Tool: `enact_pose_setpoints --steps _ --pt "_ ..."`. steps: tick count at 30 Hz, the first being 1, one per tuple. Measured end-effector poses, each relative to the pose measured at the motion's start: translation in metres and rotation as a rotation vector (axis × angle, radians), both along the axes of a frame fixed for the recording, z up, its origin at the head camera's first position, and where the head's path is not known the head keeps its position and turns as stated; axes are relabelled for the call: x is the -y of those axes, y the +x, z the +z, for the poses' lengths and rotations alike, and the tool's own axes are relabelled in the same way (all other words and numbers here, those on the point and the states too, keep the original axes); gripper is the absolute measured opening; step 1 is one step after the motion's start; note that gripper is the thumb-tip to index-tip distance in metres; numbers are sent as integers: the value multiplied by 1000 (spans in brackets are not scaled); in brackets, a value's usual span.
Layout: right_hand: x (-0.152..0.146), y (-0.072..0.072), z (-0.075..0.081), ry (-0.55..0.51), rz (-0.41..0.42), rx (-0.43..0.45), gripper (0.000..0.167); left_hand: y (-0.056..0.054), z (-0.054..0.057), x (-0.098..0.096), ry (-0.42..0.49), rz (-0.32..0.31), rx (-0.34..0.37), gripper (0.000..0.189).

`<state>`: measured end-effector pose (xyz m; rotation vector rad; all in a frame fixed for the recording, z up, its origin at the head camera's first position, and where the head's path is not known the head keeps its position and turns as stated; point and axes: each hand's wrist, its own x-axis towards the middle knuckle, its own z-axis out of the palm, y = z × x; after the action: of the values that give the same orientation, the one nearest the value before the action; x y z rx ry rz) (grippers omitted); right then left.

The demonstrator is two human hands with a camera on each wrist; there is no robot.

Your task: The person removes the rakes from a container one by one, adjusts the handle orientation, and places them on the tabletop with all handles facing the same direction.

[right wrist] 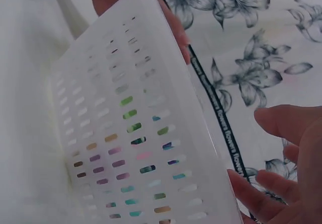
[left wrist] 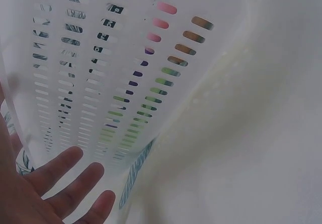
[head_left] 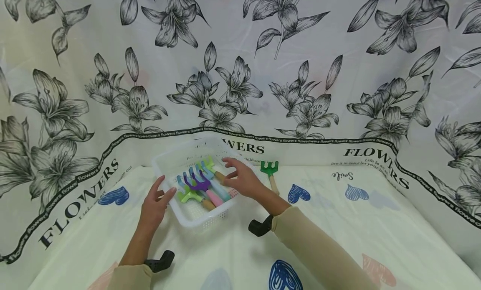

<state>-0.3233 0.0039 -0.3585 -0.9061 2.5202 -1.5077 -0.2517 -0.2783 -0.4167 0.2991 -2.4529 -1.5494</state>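
Observation:
A white plastic basket (head_left: pixel 193 223) with slotted walls stands on the table, several toy garden rakes inside. Among them are a purple rake (head_left: pixel 200 184) with a pink handle, a lime green rake (head_left: pixel 188 194) with a wooden handle and a yellow-green rake (head_left: pixel 208 162). My left hand (head_left: pixel 153 204) is at the basket's left side, fingers spread; in the left wrist view they lie close to the slotted wall. My right hand (head_left: pixel 242 179) is over the right rim with fingers loosely bent, gripping nothing visible. Whether either hand touches the basket I cannot tell.
Right of the basket lies a dark green rake (head_left: pixel 269 168), its wooden handle partly behind my right forearm. A pale cloth (head_left: pixel 323 235) with printed hearts covers the table. A flower-printed curtain (head_left: pixel 300 93) rises behind it.

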Motion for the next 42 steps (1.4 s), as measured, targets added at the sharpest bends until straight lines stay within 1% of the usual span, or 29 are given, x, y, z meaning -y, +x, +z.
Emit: enact_pose_setpoints --steps 4,7,10,12,15,19,21,25,31,37,42 --pt "6 -5 0 53 95 -5 76 0 1 1 0 -1 -3 86" --pt "7 -10 2 110 123 9 79 0 1 1 1 -3 -2 86" --pt "8 -13 4 167 150 45 79 0 1 2 -2 -5 -3 86" --pt "9 -14 5 221 176 62 76 -1 1 3 -1 -8 -4 85" --pt "10 -15 5 309 238 76 68 -2 2 3 5 -13 1 84" --pt "14 -19 0 429 316 54 54 0 1 2 13 -14 8 83" --pt "16 -20 -2 479 339 42 51 1 0 2 14 -13 9 84" --pt "19 -20 -2 551 355 32 49 1 0 1 15 -9 3 84" --pt "22 -21 -4 611 329 34 51 0 1 1 7 -9 -3 83" --pt "27 -22 -4 652 311 66 45 -2 1 1 3 -8 10 85" --pt "31 -21 -4 682 339 95 45 -1 0 1 -2 -2 19 86"
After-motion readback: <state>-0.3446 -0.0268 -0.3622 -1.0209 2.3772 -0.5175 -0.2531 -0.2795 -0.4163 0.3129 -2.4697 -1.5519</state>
